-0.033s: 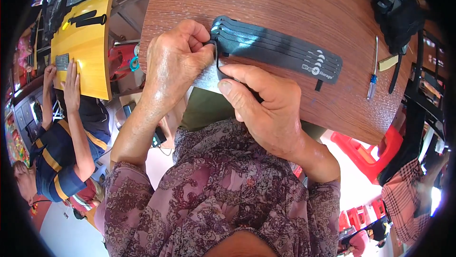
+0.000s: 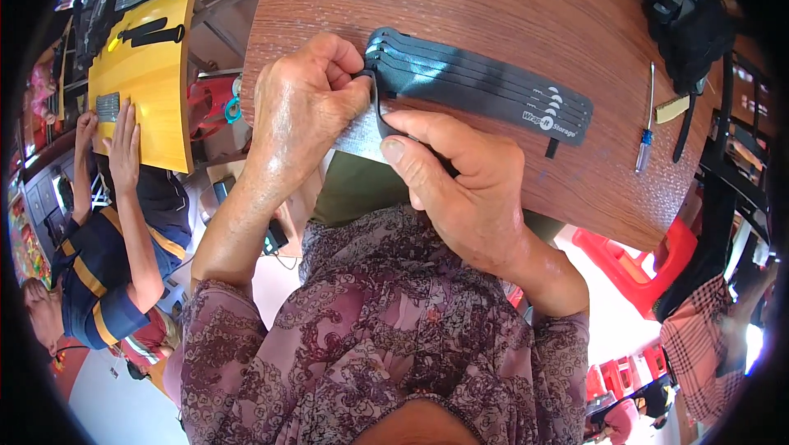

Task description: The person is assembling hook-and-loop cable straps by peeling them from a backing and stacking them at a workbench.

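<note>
Left hand (image 2: 306, 100) curled at the near edge of the wooden surface (image 2: 460, 9), fingers bent in and pinched on the near end of the dark strap bundle (image 2: 481, 87). Right hand (image 2: 460, 186) just beside it, thumb flat and pressed along the same end, remaining fingers folded under and closed on a narrow black strap end that drops over the edge. Both hands clamped on the bundle, almost touching each other at the knuckles.

Bundle of several flat dark blue-grey straps, stacked side by side, lying flat on the surface and running from the hands toward the right, with small pale printing near the far end and a short black tab sticking out below it. Small screwdriver (image 2: 643, 129) with a blue handle, well apart to the right, near the surface's right edge, beside a yellowish block (image 2: 672, 108). Heap of black straps (image 2: 686, 9) at the far right corner.

Patterned purple sleeves at the lower edge. To the left, a second person in a navy shirt with orange stripes, both hands (image 2: 123, 145) laid on a yellow table (image 2: 148, 75) carrying more black straps. Red plastic stool (image 2: 633, 268) below the surface's right edge.
</note>
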A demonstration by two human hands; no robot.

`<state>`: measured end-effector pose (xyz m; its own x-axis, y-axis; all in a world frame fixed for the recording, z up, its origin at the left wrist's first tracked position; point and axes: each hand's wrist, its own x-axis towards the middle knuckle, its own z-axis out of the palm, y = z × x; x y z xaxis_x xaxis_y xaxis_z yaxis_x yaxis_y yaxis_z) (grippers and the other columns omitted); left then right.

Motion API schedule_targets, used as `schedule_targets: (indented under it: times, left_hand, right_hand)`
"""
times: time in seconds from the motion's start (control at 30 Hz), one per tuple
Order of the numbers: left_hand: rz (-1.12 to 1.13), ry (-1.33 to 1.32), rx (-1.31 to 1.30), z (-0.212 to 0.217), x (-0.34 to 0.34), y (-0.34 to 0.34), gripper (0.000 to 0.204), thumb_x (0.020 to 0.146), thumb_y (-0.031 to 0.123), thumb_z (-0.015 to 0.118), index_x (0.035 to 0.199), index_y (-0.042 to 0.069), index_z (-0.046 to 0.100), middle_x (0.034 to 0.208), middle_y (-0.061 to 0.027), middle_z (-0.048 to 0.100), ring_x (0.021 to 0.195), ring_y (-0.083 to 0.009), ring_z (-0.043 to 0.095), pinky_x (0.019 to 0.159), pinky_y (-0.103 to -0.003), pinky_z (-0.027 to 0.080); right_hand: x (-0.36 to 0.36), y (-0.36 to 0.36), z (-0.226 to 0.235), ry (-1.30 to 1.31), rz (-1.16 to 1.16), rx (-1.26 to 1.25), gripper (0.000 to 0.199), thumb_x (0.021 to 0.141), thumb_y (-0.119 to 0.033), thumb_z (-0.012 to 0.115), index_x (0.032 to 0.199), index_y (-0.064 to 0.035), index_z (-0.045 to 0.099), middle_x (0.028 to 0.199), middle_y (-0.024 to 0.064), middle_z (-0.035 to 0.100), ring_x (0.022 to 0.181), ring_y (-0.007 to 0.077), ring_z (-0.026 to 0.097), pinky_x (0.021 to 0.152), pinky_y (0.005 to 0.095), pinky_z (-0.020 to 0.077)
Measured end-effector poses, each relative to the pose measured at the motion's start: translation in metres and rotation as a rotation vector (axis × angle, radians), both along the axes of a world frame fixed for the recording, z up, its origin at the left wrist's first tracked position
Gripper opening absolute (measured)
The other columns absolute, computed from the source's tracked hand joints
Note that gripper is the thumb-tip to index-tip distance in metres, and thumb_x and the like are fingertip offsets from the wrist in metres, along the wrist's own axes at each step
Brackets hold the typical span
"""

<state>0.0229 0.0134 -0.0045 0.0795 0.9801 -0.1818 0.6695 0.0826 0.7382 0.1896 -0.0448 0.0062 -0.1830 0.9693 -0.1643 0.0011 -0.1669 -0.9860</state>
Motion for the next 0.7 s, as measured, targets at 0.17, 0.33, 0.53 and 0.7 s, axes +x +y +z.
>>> schedule_targets:
  times: [0.17,0.33,0.53,0.7]
  left_hand:
    - [-0.001,0.007,-0.014,0.000,0.000,0.001,0.014,0.070,0.007,0.068,0.082,0.001,0.062,0.063,-0.0097,0.063,0.057,-0.0188,0.062,0.055,-0.032,0.048]
    - [-0.020,0.034,-0.005,0.001,0.000,0.002,0.015,0.070,0.008,0.069,0.082,0.000,0.062,0.064,-0.0100,0.063,0.058,-0.0186,0.062,0.056,-0.031,0.048]
    - [-0.015,0.055,-0.048,0.006,0.002,0.004,0.015,0.070,0.008,0.069,0.081,0.000,0.062,0.065,-0.0104,0.063,0.059,-0.0192,0.063,0.057,-0.031,0.049]
    - [-0.017,0.064,-0.068,0.008,0.003,0.005,0.015,0.069,0.009,0.068,0.081,0.000,0.062,0.066,-0.0110,0.064,0.061,-0.0208,0.065,0.059,-0.032,0.050]
  right_hand:
    - [0.011,0.005,0.002,0.021,-0.063,-0.081,0.018,0.088,-0.003,0.061,0.104,0.0038,0.065,0.068,-0.0011,0.057,0.056,0.0022,0.048,0.049,0.0185,0.0381]
    - [0.019,0.007,0.000,-0.036,-0.100,-0.139,0.012,0.086,-0.005,0.062,0.093,0.0045,0.064,0.063,0.0075,0.059,0.060,0.0060,0.052,0.052,0.0250,0.0427]
    - [0.025,0.012,-0.001,-0.110,-0.088,-0.138,0.012,0.085,-0.007,0.063,0.090,0.0042,0.064,0.062,0.0074,0.059,0.058,0.0065,0.051,0.051,0.0260,0.0419]
    - [0.031,0.015,0.001,-0.220,-0.077,-0.116,0.014,0.087,-0.006,0.063,0.095,0.0047,0.067,0.065,0.0006,0.059,0.056,0.0041,0.051,0.050,0.0193,0.0391]
